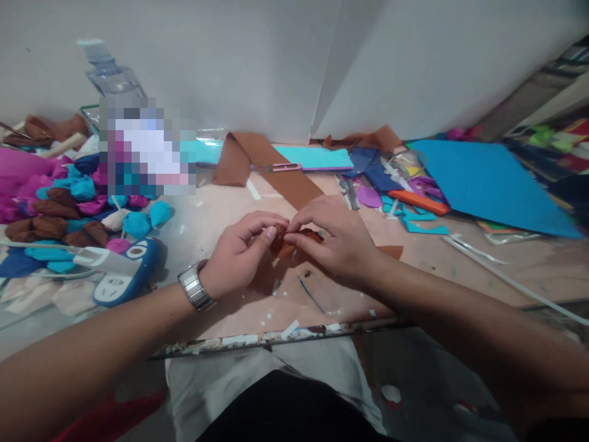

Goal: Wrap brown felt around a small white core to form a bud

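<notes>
Brown crumpled piece [283,248], small, gathered and folded, pinched between 2 bare hands just above the worktop [257,313]. From the head view, the left hand [237,252] has its thumb and fingertips closed on the piece's left end; the right hand [343,242] has its thumb and forefinger clamped on the right end, the 2 sets of fingertips nearly meeting.

It looks like thin paper or cloth, so I'd expect it to be light, soft and not slippery, easily creased and perhaps easily torn. The gathered part between the fingertips seems the best place to hold it, with a light pinch.

Its colour is a warm rust-brown, darker in the folds, with a loose edge hanging below the fingertips; the fingers hide much of its shape. Beyond the fingers lies a folded brown strip [283,172] of similar colour. Nearer the body than the fingers is a thin dark strand [311,296].
</notes>
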### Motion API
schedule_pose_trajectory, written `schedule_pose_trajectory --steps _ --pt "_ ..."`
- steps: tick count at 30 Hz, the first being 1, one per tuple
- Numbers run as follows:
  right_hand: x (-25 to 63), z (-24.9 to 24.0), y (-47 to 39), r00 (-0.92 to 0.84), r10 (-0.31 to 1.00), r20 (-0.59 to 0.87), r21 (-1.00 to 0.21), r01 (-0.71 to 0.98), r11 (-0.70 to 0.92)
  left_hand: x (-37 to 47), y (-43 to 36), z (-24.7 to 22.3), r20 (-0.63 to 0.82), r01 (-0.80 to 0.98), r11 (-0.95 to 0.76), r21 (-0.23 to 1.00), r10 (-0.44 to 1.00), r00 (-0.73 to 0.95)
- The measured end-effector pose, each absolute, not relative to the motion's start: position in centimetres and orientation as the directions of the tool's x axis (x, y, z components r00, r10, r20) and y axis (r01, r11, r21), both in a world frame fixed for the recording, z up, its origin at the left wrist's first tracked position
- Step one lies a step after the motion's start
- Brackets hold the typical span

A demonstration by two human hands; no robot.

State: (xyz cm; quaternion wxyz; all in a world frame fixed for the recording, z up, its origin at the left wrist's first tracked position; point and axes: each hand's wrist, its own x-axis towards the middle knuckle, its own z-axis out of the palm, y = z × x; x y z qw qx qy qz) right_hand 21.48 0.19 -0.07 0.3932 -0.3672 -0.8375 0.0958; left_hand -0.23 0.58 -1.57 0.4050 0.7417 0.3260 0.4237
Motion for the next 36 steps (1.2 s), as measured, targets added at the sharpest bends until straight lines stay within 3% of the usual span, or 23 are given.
schedule_pose_trajectory --steps 7,21,28,36 --pt "21.39 -0.16 -0.01 -0.404 0.703 0.585 -0.442 0.568 0.694 -0.09 0.49 -1.51 0.276 0.148 -0.363 0.92 0.868 0.412" --pt "21.36 0.1 -0.13 -0.474 0.668 0.573 -0.455 0.494 0.741 0.0 0.16 -1.57 0.289 0.192 -0.419 0.888 0.83 0.477" --pt "21.4 0.01 0.07 -0.498 0.641 0.585 -0.442 0.467 0.766 -0.09 0.17 -1.48 0.23 0.168 -0.353 0.921 0.836 0.498" --pt "21.47 0.18 0.28 -0.366 0.694 0.62 -0.506 0.489 0.71 0.13 0.25 -1.95 0.216 0.045 -0.276 0.96 0.835 0.506"
